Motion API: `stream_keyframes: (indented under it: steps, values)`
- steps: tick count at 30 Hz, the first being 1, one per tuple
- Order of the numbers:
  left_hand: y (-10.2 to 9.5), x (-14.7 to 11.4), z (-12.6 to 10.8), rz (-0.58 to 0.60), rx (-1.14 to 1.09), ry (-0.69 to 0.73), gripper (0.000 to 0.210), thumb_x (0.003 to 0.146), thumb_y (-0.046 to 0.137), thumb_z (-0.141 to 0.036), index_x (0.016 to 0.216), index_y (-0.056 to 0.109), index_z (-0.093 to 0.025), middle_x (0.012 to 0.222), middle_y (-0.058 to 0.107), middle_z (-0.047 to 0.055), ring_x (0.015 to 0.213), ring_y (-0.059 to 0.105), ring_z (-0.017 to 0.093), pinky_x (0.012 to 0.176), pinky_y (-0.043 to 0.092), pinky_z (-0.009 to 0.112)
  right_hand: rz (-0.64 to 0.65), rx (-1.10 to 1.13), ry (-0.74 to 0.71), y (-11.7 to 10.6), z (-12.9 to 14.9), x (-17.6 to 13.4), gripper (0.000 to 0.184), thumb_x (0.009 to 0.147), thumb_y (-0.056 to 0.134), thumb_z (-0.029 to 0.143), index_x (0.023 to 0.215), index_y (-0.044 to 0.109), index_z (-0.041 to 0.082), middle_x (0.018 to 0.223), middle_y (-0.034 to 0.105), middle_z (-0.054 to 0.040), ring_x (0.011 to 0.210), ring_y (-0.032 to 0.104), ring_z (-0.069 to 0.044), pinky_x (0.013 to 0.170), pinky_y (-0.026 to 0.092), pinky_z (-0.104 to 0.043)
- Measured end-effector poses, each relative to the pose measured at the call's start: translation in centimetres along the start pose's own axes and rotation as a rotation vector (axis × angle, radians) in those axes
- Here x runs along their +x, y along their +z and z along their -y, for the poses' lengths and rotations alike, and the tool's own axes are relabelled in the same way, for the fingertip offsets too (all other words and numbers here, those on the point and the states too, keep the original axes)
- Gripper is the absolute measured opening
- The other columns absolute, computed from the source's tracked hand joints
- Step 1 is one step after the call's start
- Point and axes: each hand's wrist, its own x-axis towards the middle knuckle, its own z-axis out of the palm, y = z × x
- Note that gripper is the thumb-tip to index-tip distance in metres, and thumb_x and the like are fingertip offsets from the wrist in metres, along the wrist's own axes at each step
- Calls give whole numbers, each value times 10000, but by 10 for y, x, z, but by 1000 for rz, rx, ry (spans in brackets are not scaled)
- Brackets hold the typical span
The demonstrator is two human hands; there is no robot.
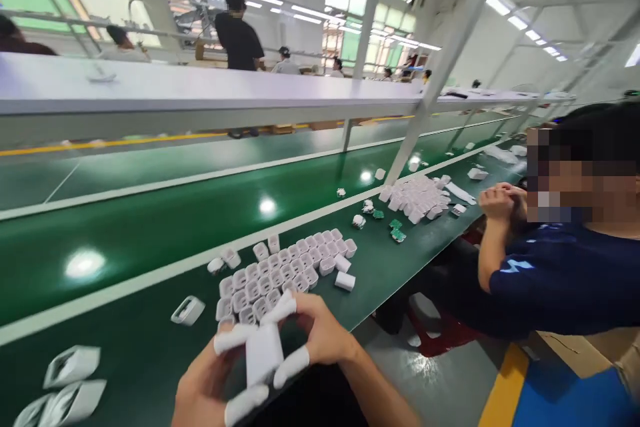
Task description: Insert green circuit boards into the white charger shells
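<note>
A white plastic casing point(263, 353), box-shaped with rounded edges, is held between my two hands near the bench's front edge. My left hand point(207, 370) grips it from the left with thumb and finger. From the right, my right hand point(320, 333) closes on it with its fingertips. White finger cots cover the thumbs and forefingers. Just beyond my hands stand rows of open white casings point(273, 273), hollow side up. Two closed white casings point(345, 280) lie at the right end of the rows.
Larger white shells point(75, 365) lie at the lower left, with another white shell point(189, 310) closer. Farther right are green circuit boards point(397, 233) and a pile of white casings point(417, 197). A co-worker point(565, 267) sits on the right. A raised white shelf point(210, 87) spans behind the bench.
</note>
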Motion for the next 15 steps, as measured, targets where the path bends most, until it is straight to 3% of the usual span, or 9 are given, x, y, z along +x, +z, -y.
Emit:
stream_keyframes:
  steps: [4, 10, 15]
  values:
    - [13, 8, -16, -50, -241, 85, 717, 341, 1164, -293, 983, 850, -225, 1009, 852, 76, 1032, 844, 384, 956, 730, 457, -58, 67, 33, 14, 26, 24, 731, 558, 1053, 752, 1000, 811, 223, 893, 702, -29, 852, 660, -207, 844, 611, -373]
    - [27, 21, -12, -227, -561, 98, 606, 490, 1161, -481, 915, 844, -186, 918, 820, 72, 871, 806, 243, 851, 673, 339, -48, 84, 163, 34, 23, 57, 525, 785, 964, 691, 991, 776, 246, 885, 707, -25, 842, 651, -201, 794, 608, -352]
    - [32, 12, -4, -326, -642, 77, 557, 582, 1136, -506, 943, 856, -188, 946, 820, 59, 894, 763, 187, 904, 626, 306, 11, 69, 166, 44, 20, 66, 606, 812, 882, 809, 1003, 789, 242, 900, 729, -42, 863, 690, -217, 802, 629, -372]
